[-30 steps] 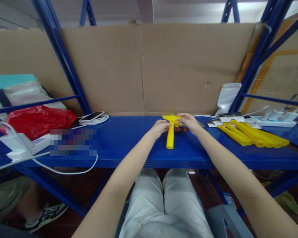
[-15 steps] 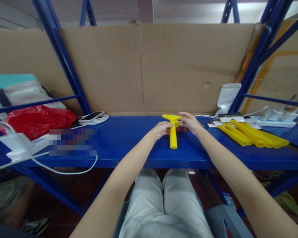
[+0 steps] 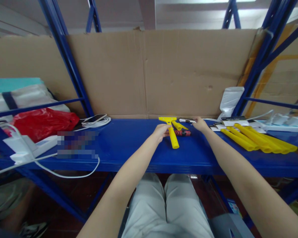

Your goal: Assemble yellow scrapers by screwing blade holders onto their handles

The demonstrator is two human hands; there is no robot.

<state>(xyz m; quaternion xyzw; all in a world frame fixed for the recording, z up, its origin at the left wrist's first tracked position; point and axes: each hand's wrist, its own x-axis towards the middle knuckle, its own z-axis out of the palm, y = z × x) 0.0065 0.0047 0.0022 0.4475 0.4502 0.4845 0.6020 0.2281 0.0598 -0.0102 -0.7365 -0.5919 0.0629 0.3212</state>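
My left hand (image 3: 161, 133) is closed on a yellow T-shaped scraper (image 3: 173, 137), its wide head away from me and its handle slanting toward the table's front edge. Behind the handle lies a red-and-black tool (image 3: 185, 133), partly hidden; its kind is unclear. A second yellow piece (image 3: 180, 126) rests just right of the scraper's head. Farther back, the fingers of my right hand (image 3: 200, 123) are curled together at the right end of a small flat black-and-white piece (image 3: 186, 120), too small to make out fully.
Several yellow handles (image 3: 258, 138) lie at the right, beside white packets and a power strip (image 3: 280, 127). On the left are a phone (image 3: 94, 118) on coiled white cable, a red bag (image 3: 44, 122) and white plugs. A cardboard wall (image 3: 109, 76) stands behind the blue table.
My right hand has left the scraper and moved right and back to the flat piece. The scraper has tilted in my left hand, and the second yellow piece is now exposed.
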